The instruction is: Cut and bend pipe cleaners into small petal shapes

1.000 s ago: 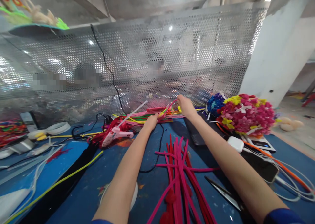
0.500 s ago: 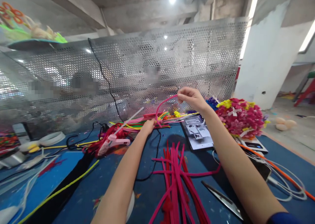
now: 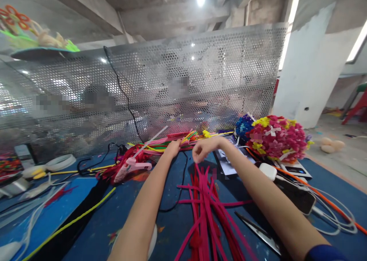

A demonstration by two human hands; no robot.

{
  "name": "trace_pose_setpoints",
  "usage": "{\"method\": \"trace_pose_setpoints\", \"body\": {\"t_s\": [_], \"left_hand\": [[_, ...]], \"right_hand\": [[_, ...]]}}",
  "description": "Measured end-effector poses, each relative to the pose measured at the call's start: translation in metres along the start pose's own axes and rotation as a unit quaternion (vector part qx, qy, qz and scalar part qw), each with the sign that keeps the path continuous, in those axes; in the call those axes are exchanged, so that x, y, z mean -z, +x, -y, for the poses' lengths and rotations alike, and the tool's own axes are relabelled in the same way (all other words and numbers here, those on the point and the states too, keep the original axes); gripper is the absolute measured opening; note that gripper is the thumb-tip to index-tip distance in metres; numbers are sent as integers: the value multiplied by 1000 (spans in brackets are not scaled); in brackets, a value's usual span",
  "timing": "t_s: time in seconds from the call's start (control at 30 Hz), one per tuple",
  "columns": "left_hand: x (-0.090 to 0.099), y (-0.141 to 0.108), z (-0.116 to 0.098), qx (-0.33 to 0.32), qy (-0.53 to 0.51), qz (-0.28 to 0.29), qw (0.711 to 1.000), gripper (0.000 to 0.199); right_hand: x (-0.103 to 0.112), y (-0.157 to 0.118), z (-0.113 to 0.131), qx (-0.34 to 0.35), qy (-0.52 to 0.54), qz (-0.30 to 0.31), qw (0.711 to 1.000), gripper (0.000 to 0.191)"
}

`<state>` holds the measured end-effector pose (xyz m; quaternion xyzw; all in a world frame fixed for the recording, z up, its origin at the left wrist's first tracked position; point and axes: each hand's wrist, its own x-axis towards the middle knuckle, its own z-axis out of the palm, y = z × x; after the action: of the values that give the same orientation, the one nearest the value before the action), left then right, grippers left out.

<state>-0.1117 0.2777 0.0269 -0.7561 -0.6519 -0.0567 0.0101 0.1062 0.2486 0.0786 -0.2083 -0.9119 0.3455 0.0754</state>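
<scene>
1. Perforated metal screen: stands across the far side of the counter, with blurred figures behind it
2. Counter: blue, paint-specked, carrying everything listed below
3. Loose heap of magenta and red fuzzy stems: in the near middle of the counter, between the two forearms; most run lengthwise, a few lie across the others
4. Pink flower cluster: a rounded mass with yellow blooms and white bows, on the right, just beside a smaller blue flower bunch
5. Bundle of mixed fuzzy stems: pink, green, yellow and red, lying sideways near the foot of the screen
6. Tablet: behind the right wrist, partly covered by it
7. Scissors: right of the heap, blade pointing away from the person, the rest hidden by the right forearm
8. Pink glue gun: left of the left forearm, a pale stick jutting up from it
9. Right hand: above the heap's far end, fingers curled, thumb and fingertips pinching a magenta stem
10. Left hand: reaching to the bundle and touching it; its fingertips are obscured, so I cannot tell whether it grips or only presses
11. Phone: right of the right forearm, among white cables, near a small white case
</scene>
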Motion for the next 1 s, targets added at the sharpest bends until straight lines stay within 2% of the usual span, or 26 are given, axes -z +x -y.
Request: {"method": "trace_pose_setpoints", "body": {"t_s": [0.07, 0.13, 0.2, 0.3, 0.4, 0.47, 0.6, 0.7, 0.83, 1.0], "left_hand": [[-1, 1, 1, 1, 3, 0, 1000, 33], [-2, 2, 1, 2, 7, 0, 1000, 32], [-2, 3, 2, 1, 10, 0, 1000, 32], [-2, 4, 3, -5, 11, -1, 1000, 33], [-2, 5, 3, -9, 9, -3, 1000, 33], [-1, 5, 3, -9, 9, -4, 1000, 33], [0, 5, 2, -5, 14, -4, 1000, 33], [0, 4, 1, 0, 19, -2, 1000, 33], [0, 4, -1, 2, 23, -2, 1000, 33], [-1, 4, -1, 0, 23, -2, 1000, 33]], "right_hand": [[-21, 19, -1, -65, -71, -28, 995, 21], [-36, 33, 0, -123, -136, -98, 978, 24], [-40, 38, 1, -165, -183, -151, 957, 31], [-20, 27, 1, -214, -216, -173, 937, 30], [14, -5, -10, -296, -228, -181, 910, 25], [30, -30, -24, -366, -225, -168, 887, 26], [30, -60, -58, -470, -190, -110, 855, 33], [21, -59, -75, -503, -165, -90, 844, 44], [18, -50, -84, -513, -154, -107, 838, 60], [18, -49, -91, -502, -147, -116, 845, 57]]}}
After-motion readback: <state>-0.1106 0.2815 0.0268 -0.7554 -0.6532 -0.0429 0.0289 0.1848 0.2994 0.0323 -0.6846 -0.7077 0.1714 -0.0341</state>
